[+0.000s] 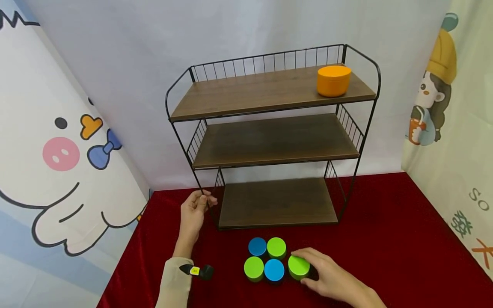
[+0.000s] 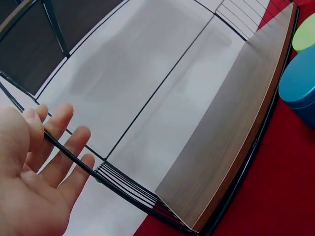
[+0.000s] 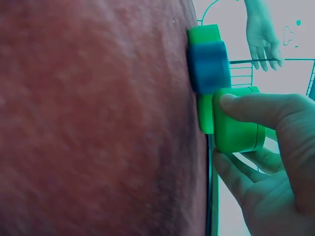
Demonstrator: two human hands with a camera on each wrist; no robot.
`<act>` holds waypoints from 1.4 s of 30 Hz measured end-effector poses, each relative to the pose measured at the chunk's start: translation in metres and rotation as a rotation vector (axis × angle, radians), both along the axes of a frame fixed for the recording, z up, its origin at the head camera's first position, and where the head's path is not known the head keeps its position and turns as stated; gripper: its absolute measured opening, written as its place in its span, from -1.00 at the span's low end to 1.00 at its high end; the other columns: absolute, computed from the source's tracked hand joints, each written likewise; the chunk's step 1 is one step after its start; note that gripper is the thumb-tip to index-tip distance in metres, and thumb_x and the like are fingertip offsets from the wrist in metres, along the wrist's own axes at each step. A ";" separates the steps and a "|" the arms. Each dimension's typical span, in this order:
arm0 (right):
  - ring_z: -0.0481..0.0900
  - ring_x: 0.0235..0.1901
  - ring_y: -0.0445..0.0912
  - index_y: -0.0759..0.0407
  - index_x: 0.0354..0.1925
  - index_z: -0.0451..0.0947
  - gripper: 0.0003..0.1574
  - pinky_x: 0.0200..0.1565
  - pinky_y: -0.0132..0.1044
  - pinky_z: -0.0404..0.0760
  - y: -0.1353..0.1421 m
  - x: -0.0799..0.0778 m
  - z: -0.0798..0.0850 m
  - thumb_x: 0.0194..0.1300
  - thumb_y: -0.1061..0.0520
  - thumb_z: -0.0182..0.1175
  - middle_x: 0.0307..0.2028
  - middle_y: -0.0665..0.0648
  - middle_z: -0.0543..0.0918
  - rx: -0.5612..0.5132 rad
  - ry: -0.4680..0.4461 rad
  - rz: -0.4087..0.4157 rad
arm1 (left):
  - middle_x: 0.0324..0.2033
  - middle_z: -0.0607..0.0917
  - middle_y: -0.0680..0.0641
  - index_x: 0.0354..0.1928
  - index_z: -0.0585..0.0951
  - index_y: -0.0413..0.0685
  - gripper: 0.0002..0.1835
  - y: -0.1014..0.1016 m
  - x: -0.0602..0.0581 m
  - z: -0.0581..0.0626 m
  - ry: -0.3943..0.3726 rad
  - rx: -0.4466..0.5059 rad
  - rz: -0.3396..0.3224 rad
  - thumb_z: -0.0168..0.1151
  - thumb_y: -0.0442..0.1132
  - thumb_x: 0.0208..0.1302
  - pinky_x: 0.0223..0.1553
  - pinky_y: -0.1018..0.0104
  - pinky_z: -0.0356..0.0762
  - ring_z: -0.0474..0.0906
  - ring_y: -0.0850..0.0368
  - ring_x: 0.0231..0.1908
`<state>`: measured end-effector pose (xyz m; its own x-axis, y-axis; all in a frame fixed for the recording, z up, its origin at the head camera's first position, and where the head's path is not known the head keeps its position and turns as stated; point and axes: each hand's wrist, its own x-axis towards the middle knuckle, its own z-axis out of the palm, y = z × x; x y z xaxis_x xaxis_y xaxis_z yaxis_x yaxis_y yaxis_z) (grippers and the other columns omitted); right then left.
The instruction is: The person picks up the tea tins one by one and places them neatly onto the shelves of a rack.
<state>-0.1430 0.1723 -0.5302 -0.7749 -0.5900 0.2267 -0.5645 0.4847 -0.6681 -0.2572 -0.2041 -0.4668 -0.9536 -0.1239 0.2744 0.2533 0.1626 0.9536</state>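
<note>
A three-tier rack with brown boards and a black wire frame stands at the back. My left hand holds its left front post low down, thumb on one side and fingers behind the wire in the left wrist view. My right hand grips a green round tin by its sides, thumb and fingers spread around it, in front of the rack. Just left of that tin are two blue tins and two other green tins, bunched together on the red cloth.
An orange round tin sits at the right end of the top board. Dark red cloth covers the table. Behind the rack hangs a pale curtain, with printed cartoon cloths at both sides.
</note>
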 end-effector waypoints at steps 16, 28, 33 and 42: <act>0.67 0.06 -0.02 0.17 0.27 0.52 -0.18 0.02 -0.25 0.73 0.011 -0.020 0.027 0.05 0.28 0.58 0.14 0.07 0.64 -0.066 0.238 -0.135 | -0.39 0.62 -0.05 -0.12 0.60 -0.29 -0.78 -0.006 0.000 0.004 -0.047 0.106 -0.048 0.06 -0.26 0.58 -0.09 0.32 0.72 0.64 0.14 -0.31; 0.70 0.05 -0.03 0.18 0.27 0.53 -0.17 0.05 -0.16 0.74 0.004 -0.032 0.057 0.04 0.21 0.61 0.13 0.06 0.66 -0.111 0.323 -0.164 | -0.41 0.61 -0.03 -0.18 0.60 -0.21 -0.79 -0.005 -0.002 0.004 -0.065 0.130 -0.051 0.04 -0.26 0.58 -0.09 0.34 0.72 0.64 0.15 -0.32; 0.70 0.07 -0.01 0.18 0.28 0.52 -0.15 0.08 -0.11 0.73 0.001 -0.036 0.071 0.04 0.18 0.62 0.15 0.07 0.66 -0.126 0.326 -0.165 | -0.42 0.62 -0.03 -0.16 0.60 -0.26 -0.78 -0.004 -0.002 0.005 -0.084 0.127 -0.023 0.04 -0.26 0.58 -0.11 0.35 0.71 0.64 0.15 -0.34; 0.71 0.08 0.04 0.19 0.28 0.53 -0.14 0.06 -0.18 0.73 -0.003 -0.044 0.100 0.02 0.24 0.62 0.16 0.13 0.68 -0.184 0.386 -0.141 | -0.43 0.62 -0.03 -0.19 0.60 -0.24 -0.77 -0.001 -0.001 0.005 -0.089 0.144 -0.009 0.04 -0.25 0.58 -0.14 0.37 0.69 0.63 0.16 -0.35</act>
<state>-0.1866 0.1689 -0.4305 -0.6828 -0.4072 0.6067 -0.7264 0.4677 -0.5036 -0.2583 -0.2056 -0.4620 -0.9746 -0.1473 0.1686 0.1675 0.0203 0.9857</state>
